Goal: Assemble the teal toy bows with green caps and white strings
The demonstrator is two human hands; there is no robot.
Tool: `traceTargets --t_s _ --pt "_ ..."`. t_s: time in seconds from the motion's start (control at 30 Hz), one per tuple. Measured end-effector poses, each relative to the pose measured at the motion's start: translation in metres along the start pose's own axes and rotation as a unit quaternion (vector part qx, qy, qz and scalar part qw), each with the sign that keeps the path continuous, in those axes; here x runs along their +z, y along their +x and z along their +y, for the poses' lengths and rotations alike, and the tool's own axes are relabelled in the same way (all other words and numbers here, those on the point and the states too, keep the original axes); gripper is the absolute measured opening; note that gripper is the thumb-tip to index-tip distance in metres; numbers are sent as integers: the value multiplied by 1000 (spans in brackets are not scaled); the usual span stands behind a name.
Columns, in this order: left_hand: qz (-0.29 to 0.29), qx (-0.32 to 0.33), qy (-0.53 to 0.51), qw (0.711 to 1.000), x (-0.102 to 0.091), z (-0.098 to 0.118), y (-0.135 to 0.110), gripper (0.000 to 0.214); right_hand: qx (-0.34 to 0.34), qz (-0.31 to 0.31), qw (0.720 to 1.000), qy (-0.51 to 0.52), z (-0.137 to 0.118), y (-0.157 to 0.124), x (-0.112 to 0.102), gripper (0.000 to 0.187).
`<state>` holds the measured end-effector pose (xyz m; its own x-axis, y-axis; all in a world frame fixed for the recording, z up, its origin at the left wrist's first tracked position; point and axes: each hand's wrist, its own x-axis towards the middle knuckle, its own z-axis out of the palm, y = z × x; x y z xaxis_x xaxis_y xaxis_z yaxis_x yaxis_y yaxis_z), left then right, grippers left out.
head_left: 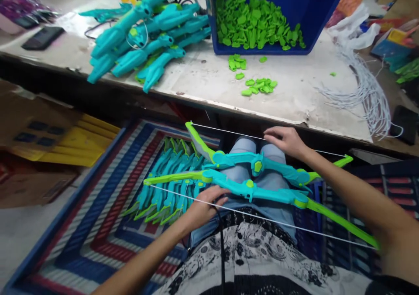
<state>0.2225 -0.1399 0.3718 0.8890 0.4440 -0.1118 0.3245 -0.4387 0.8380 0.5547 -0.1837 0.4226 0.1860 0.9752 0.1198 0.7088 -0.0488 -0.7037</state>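
Two turquoise-and-green toy bows lie across my lap, one behind the other. My left hand [209, 203] is beside the nearer bow [252, 189], between its turquoise body and its white string, with fingers stretched out and apart. Over the farther bow [242, 159], my right hand [286, 141] reaches to its white string [225, 131]; the fingers are extended with their tips at the string, and I see no firm grip. Both strings run straight from tip to tip.
Several finished-looking bows [170, 173] are stacked in a striped woven basket [108, 238] at left. On the bench [203, 79] are turquoise bow parts [147, 33], a blue bin [278, 7] of green pieces, loose green pieces [262, 85], white strings [366, 90] and a phone [42, 37].
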Motion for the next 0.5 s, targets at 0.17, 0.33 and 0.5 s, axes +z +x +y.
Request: traceTargets --t_s 0.17,0.33,0.5 --pt "-53 -149 -177 971 -8 17 7 40 -144 -193 963 -121 -59 -85 29 71" --pt "-224 -179 -290 913 -49 1 -31 49 29 -329 931 -155 -32 -110 57 65" --pt "-221 -281 -278 891 -83 -36 -105 70 16 -407 913 7 -6 -71 35 43"
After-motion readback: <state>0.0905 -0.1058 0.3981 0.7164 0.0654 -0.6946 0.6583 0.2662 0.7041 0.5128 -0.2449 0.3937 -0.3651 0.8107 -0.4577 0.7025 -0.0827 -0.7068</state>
